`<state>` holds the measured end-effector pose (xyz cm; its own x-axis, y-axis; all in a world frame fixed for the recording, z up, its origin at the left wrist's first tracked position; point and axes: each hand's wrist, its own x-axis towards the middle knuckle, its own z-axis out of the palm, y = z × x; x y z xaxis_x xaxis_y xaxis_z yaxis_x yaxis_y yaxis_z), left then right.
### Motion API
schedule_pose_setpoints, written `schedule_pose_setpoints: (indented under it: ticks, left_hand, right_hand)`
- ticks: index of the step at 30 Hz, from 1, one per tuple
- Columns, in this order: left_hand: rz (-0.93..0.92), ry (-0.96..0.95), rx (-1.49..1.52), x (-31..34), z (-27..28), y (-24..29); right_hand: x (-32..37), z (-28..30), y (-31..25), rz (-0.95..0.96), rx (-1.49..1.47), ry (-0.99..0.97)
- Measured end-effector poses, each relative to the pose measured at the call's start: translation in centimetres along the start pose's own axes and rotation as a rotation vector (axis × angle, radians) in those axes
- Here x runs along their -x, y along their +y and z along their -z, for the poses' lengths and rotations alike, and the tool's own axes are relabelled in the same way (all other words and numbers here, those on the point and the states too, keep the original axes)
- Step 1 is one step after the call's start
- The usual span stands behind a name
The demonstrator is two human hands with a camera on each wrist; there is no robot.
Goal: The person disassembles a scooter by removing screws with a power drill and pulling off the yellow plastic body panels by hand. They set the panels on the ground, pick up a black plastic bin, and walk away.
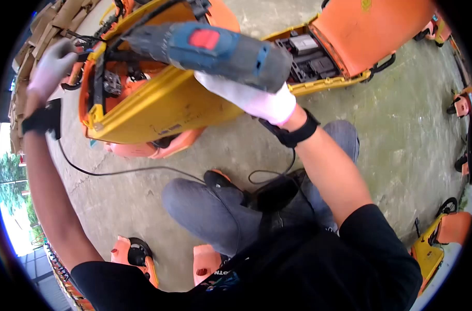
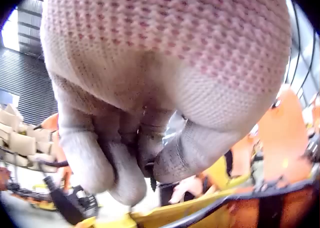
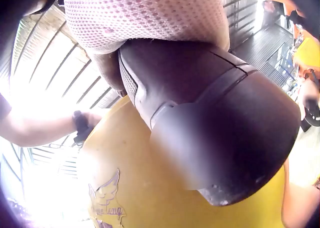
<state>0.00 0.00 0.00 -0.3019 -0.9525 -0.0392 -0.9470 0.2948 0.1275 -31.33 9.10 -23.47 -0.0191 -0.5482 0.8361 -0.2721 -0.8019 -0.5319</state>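
My gloved right hand (image 1: 257, 101) grips a blue and black cordless drill (image 1: 220, 52) with a red patch on top. The drill lies across the top of the head view, its nose toward the left, above a yellow scooter body (image 1: 168, 109) with an open orange compartment. In the right wrist view the drill's dark base (image 3: 245, 123) fills the middle, in front of the yellow panel. Beyond the compartment's left edge is my gloved left hand (image 1: 54, 65). Its thumb and fingers pinch a small dark screw (image 2: 153, 182), mostly hidden by the fingertips, above the yellow rim.
At upper right, an orange seat (image 1: 371, 31) stands raised over a compartment of electrical parts (image 1: 314, 57). Stacked cardboard (image 1: 49, 26) is at upper left. More scooters (image 1: 438, 241) stand around the concrete floor (image 1: 402, 140). A black cable (image 1: 127, 171) runs from my left wrist.
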Motion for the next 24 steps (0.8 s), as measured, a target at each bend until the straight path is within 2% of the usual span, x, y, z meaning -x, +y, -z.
schedule_pose_setpoints:
  ticks: [1, 2, 3, 5, 6, 7, 10, 11, 12, 14, 15, 17, 19, 22, 24]
  left_hand:
    - [0.002, -0.038, 0.014, 0.0, -1.1, 0.9]
    - [-0.096, 0.101, 0.096, 2.4, -1.7, 1.7]
    - [-0.194, 0.269, 0.132, 5.2, -3.3, 4.0]
    - [-0.156, 0.175, 0.262, 11.1, -6.8, 8.9]
    - [-0.347, -0.032, 0.241, 12.3, -8.5, 10.8]
    - [-0.542, -0.224, 0.207, 13.0, -10.0, 12.4]
    - [-0.563, -0.656, 0.31, 13.7, -20.0, 13.8]
    - [-0.632, -0.694, 0.396, 13.6, -24.9, 13.1]
    - [-0.642, -0.797, 0.366, 13.1, -29.9, 12.4]
    - [-0.568, -0.91, 0.035, 12.7, -39.5, 12.1]
    - [-0.519, -0.99, 0.029, 12.9, -44.4, 11.5]
    - [-0.487, -1.058, 0.002, 13.2, -49.2, 14.0]
    - [-0.405, -1.017, 0.075, 14.1, -54.1, 17.8]
    - [-0.212, -1.043, 0.365, 16.5, -56.2, 22.6]
    - [-0.045, -1.148, 0.559, 17.6, -56.4, 22.6]
  right_hand:
    - [0.8, 0.2, -0.6, -0.039, 0.004, -0.011]
    - [0.7, -0.2, -0.7, -0.128, -0.169, 0.008]
    - [0.8, 0.4, 1.0, 0.288, 0.07, 0.073]
    - [1.3, 0.8, -0.2, -0.134, -0.435, -0.017]
    - [2.1, 1.3, 1.3, 0.009, -0.188, -0.125]
    - [2.0, 1.1, 0.0, -0.233, -0.408, -0.088]
    - [1.9, 1.0, 0.7, -0.17, -0.382, -0.109]
    - [1.9, 0.8, 0.5, -0.154, -0.457, -0.054]
    - [1.7, 1.0, 0.3, -0.173, -0.44, -0.087]
    - [1.6, 1.2, 0.0, -0.187, -0.426, -0.118]
    - [1.6, 1.2, -0.1, -0.189, -0.458, -0.104]
    - [1.6, 1.2, -0.2, -0.187, -0.486, -0.088]
    - [1.6, 1.0, 0.3, -0.147, -0.457, -0.11]
    - [1.7, 0.4, 0.6, -0.104, -0.483, -0.066]
    - [1.9, 0.4, 0.6, -0.103, -0.482, -0.055]
